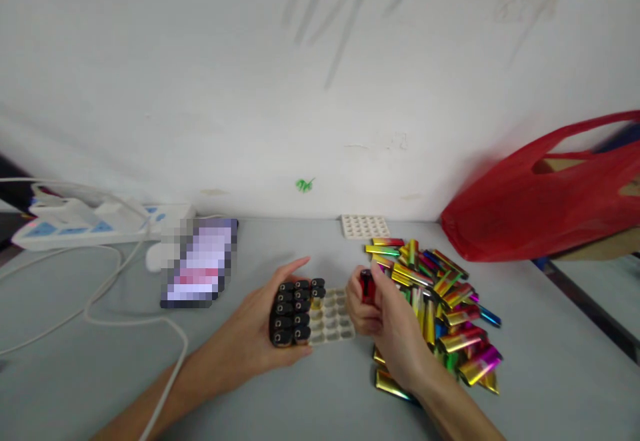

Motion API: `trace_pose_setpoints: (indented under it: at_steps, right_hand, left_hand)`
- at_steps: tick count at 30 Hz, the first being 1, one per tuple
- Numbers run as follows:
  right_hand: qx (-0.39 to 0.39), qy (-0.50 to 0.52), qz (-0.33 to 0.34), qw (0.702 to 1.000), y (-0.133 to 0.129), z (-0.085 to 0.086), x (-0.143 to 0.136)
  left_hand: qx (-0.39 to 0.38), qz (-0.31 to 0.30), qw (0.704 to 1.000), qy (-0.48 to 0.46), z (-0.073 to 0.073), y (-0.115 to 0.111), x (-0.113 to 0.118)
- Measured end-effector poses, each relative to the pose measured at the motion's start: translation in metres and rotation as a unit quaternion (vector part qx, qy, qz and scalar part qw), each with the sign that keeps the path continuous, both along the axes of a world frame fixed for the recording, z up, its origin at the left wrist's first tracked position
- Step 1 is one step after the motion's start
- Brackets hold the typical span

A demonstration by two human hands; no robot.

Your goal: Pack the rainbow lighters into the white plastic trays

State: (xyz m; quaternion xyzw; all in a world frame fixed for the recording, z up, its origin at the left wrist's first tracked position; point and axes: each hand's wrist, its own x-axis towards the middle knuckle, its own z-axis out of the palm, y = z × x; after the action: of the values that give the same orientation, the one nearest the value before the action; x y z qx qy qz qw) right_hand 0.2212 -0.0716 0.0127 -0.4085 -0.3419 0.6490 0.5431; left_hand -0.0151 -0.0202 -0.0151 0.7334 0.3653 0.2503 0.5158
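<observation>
A white tray (333,321) with rows of holes lies on the table. Black-topped pieces that look like lighters (293,314) stand upright in its left part, while the right-hand holes hold nothing. My left hand (260,321) is closed around the tray's left end, thumb and fingers along its two sides. Just right of the tray, my right hand (385,314) grips a dark red lighter (367,286) with a black end, its thumb pressed against it. Beyond and beneath that hand spreads a pile of shiny multicoloured metallic lighter cases (457,317), partly hidden by the forearm.
Against the wall sits a second white holed tray (365,226). A red bag (545,194) stands at the right. On the left are a phone (200,264), a power strip (100,221) and a white cable (135,321) that crosses above my left forearm.
</observation>
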Motion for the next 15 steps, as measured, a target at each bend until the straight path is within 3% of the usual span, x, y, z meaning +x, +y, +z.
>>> trace_pose_setpoints:
  at_steps: [4, 9, 15]
  right_hand:
    - [0.086, -0.107, -0.035, 0.99, -0.007, 0.007, -0.004]
    - [0.2, -0.258, -0.035, 0.945, -0.011, 0.009, 0.0]
    - [0.223, -0.36, 0.021, 0.906, -0.011, 0.015, 0.002]
  left_hand:
    - [0.007, -0.001, 1.0, 0.002, 0.001, 0.001, 0.001]
    - [0.005, -0.002, 1.0, -0.004, 0.004, 0.001, 0.001]
    - [-0.002, 0.005, 1.0, 0.008, 0.008, 0.0, 0.002]
